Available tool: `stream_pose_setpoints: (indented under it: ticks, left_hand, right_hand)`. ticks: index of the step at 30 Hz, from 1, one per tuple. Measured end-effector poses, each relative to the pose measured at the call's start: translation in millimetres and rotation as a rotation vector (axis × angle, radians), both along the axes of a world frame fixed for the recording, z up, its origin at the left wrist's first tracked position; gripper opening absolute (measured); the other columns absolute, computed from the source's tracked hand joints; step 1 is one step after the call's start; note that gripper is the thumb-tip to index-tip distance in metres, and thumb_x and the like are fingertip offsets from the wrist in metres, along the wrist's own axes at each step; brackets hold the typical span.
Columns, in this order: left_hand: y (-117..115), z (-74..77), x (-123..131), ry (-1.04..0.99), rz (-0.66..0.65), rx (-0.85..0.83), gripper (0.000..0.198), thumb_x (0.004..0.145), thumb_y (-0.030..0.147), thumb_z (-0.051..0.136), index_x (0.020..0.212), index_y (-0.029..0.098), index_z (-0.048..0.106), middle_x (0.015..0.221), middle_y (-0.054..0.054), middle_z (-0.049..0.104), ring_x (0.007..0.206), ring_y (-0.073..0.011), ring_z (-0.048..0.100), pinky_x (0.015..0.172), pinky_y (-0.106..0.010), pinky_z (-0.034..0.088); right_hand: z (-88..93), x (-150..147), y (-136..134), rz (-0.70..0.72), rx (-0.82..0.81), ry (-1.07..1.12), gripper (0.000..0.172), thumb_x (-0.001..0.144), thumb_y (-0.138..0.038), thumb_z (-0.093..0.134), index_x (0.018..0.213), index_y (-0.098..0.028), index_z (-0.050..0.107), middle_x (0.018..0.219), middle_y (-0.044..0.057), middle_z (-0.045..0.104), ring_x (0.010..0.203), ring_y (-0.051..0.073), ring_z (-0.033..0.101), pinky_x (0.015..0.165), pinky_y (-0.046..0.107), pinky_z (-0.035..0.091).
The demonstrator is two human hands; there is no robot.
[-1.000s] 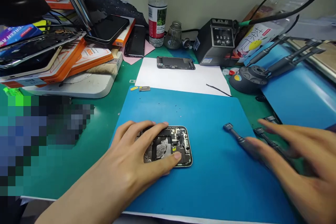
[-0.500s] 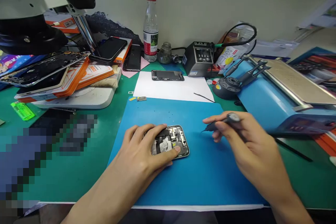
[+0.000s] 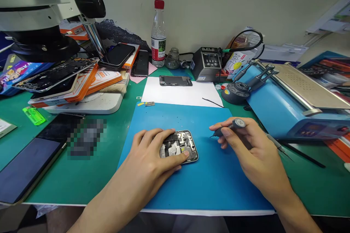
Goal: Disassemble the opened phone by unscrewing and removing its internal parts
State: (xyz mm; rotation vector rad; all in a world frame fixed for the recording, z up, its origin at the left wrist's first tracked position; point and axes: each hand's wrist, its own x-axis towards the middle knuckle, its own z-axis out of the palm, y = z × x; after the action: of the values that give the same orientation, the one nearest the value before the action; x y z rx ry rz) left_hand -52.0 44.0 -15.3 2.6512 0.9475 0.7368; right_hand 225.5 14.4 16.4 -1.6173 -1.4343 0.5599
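An opened smartphone (image 3: 188, 141) lies on the blue mat (image 3: 197, 185), its circuit board and metal parts bare. My left hand (image 3: 153, 154) grips it from the left, thumb on the lower part and fingers over the far edge, hiding much of the phone. To the right, my right hand (image 3: 254, 149) holds a small precision screwdriver (image 3: 232, 127) between thumb and fingers. Its tip points left, apart from the phone. Behind that hand a thin pointed metal tool (image 3: 279, 146) sticks out; whether the palm holds it I cannot tell.
A phone screen (image 3: 175, 81) lies on white paper (image 3: 177, 96) behind the mat. Small metal pieces (image 3: 149, 103) sit at the mat's far left corner. A microscope (image 3: 41, 25) overhangs the left; a blue machine (image 3: 290, 105) stands right. A phone (image 3: 35, 164) lies left.
The view has shifted a little, so the background sits slightly lower and farther right on the left side. The screwdriver has turned, its end cap facing me more. The left hand still grips the smartphone.
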Motion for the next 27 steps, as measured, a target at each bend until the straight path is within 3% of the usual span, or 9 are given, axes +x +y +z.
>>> stream_pose_setpoints:
  ticks: [8,16,21,27]
  left_hand:
    - [-0.7,1.5,0.3,0.01,0.024,-0.066,0.032,0.115,0.032,0.059,0.138,0.045,0.078,0.159,-0.01,0.061,0.139,-0.0383,0.057,0.105,-0.065,0.049]
    - [-1.2,0.1,-2.2,0.026,0.017,-0.082,0.03,0.114,0.041,0.062,0.141,0.044,0.074,0.162,-0.009,0.059,0.143,-0.0375,0.053,0.11,-0.065,0.046]
    - [-1.9,-1.3,-3.2,0.026,0.006,-0.077,0.033,0.116,0.035,0.059,0.143,0.045,0.073,0.165,-0.009,0.055,0.145,-0.0369,0.05,0.111,-0.064,0.045]
    - [-3.0,-1.6,-3.0,0.027,0.015,-0.079,0.033,0.116,0.032,0.058,0.142,0.043,0.073,0.164,-0.009,0.055,0.145,-0.0371,0.05,0.111,-0.064,0.044]
  right_hand:
    - [2.5,4.6,-1.3,-0.114,0.06,0.04,0.033,0.101,-0.06,0.07,0.105,-0.029,0.076,0.102,0.006,0.083,0.073,0.02,0.071,0.059,0.033,0.061]
    - [1.6,2.0,-2.9,-0.121,0.039,0.089,0.053,0.093,-0.057,0.082,0.138,-0.035,0.066,0.098,0.003,0.084,0.07,0.021,0.071,0.055,0.032,0.059]
    - [-0.7,-4.0,-4.8,-0.144,0.054,0.128,0.036,0.093,-0.052,0.084,0.119,-0.035,0.066,0.096,0.001,0.084,0.068,0.02,0.07,0.055,0.033,0.057]
    - [-5.0,-9.2,-9.9,-0.133,0.09,0.111,0.031,0.095,-0.044,0.084,0.118,-0.035,0.066,0.099,0.001,0.085,0.067,0.019,0.072,0.057,0.033,0.061]
